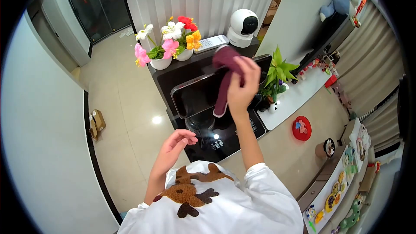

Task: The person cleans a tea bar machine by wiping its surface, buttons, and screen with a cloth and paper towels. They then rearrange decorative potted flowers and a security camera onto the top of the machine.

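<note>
My right hand [244, 87] grips a maroon cloth [223, 87] with a pale edge. The cloth hangs over the upper part of a black glossy appliance [197, 91]; whether it presses on the surface I cannot tell. Nothing shows in my left hand [175, 145], held low in front of the appliance with its fingers loosely curved and the thumb apart. Close to that hand, a clear glass kettle [200, 123] stands on the black base with touch symbols [217, 144].
Along the appliance's back top stand potted crocheted flowers [171, 45], a white remote [211, 43] and a white camera [242, 28]. A green plant [277, 73] adjoins its right side. A red basin [301, 128] and a bin [325, 148] are on the floor. A cardboard box [97, 123] lies by the left wall.
</note>
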{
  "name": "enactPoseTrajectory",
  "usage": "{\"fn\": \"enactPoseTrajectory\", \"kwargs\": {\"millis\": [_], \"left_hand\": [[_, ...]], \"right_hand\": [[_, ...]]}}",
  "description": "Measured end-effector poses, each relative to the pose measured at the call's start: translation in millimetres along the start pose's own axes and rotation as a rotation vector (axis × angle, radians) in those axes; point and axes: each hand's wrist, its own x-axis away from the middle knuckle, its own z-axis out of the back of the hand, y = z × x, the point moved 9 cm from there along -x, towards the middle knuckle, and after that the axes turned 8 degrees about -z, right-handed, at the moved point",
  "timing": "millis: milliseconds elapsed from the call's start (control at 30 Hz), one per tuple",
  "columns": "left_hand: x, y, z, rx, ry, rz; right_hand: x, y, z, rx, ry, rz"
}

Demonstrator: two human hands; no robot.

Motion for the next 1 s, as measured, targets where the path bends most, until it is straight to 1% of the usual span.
{"fn": "enactPoseTrajectory", "kwargs": {"millis": [33,100,167,200,233,300,333,367,400,433,500,567,600,700,733,800,833,900,967,1000], "left_hand": [[-1,3,-2,-0.02,-0.036,-0.015],[-8,11,-8,-0.036,-0.074,-0.033],[-21,44,-24,-0.231,-0.132,-0.249],[-26,51,-31,-0.269,-0.144,-0.289],[-32,55,-39,-0.269,-0.146,-0.287],[-35,74,-55,-0.133,-0.133,-0.443],[-34,58,-51,-0.081,-0.11,-0.324],[-32,54,-50,-0.079,-0.119,-0.318],[-32,45,-50,-0.018,-0.119,-0.211],[-31,36,-51,0.042,-0.117,-0.102],[-29,36,-48,0.079,-0.102,-0.079],[-29,39,-37,-0.021,-0.061,-0.131],[-26,39,-34,-0.012,-0.002,-0.098],[-17,39,-22,-0.081,-0.017,-0.108],[-16,39,-18,-0.08,-0.014,-0.106],[-8,68,-22,-0.187,-0.117,-0.434],[-7,68,-23,-0.189,-0.112,-0.431],[-2,79,-18,0.0,-0.002,-0.526],[-2,84,-16,-0.025,0.024,-0.548],[-3,83,-13,-0.006,0.071,-0.516]], "right_hand": [[-6,-5,16,-0.027,0.069,-0.056],[-11,-12,38,-0.165,0.123,-0.202],[-10,-23,44,-0.367,0.046,-0.337],[-4,-23,44,-0.502,-0.017,-0.425],[1,-29,44,-0.599,-0.071,-0.445],[19,-37,38,-0.753,-0.188,-0.514],[21,-49,35,-0.696,-0.284,-0.454],[23,-60,31,-0.636,-0.379,-0.394],[27,-60,27,-0.795,-0.436,-0.446],[32,-53,25,-0.865,-0.445,-0.572],[37,-36,30,-0.887,-0.4,-0.623],[44,-19,37,-0.855,-0.336,-0.737],[45,-13,41,-0.835,-0.345,-0.711],[44,-10,50,-0.79,-0.339,-0.676],[44,-10,53,-0.72,-0.363,-0.644],[49,-13,54,-0.576,-0.372,-0.619],[53,-13,53,-0.579,-0.377,-0.622],[64,-16,47,-0.471,-0.456,-0.588],[69,-19,40,-0.459,-0.497,-0.626],[73,-22,31,-0.513,-0.583,-0.639]]}}
